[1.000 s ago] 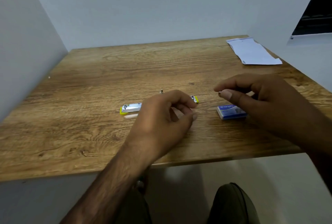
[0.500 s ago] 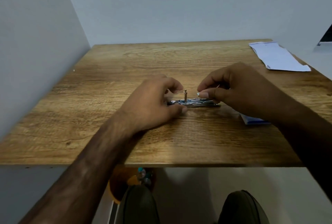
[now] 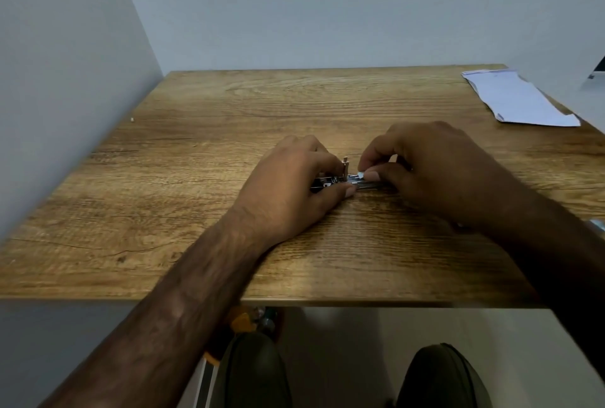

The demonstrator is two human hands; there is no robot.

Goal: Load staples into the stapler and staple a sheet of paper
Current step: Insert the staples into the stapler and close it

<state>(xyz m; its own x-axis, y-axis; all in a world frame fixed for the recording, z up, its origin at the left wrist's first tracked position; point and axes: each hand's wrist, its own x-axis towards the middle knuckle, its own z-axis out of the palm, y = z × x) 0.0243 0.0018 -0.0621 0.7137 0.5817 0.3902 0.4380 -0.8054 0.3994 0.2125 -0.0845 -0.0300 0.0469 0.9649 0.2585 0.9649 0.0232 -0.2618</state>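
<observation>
Now the stapler (image 3: pixel 340 180) was pinched by the left hand (image 3: pixel 294 185); staples (image 3: pixel 368 180) were pressed in by the right hand (image 3: pixel 435 175), paper (image 3: pixel 517 99) waiting at two o'clock; closing was judged next.

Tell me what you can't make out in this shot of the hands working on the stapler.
Head view only:
- Stapler: mostly covered by the left hand and right hand; only a metal strip shows.
- Staples: too small and blurred to tell whether any are loaded.
- Staple box: hidden by the right forearm.
- Paper: any print is too small to read.
</observation>
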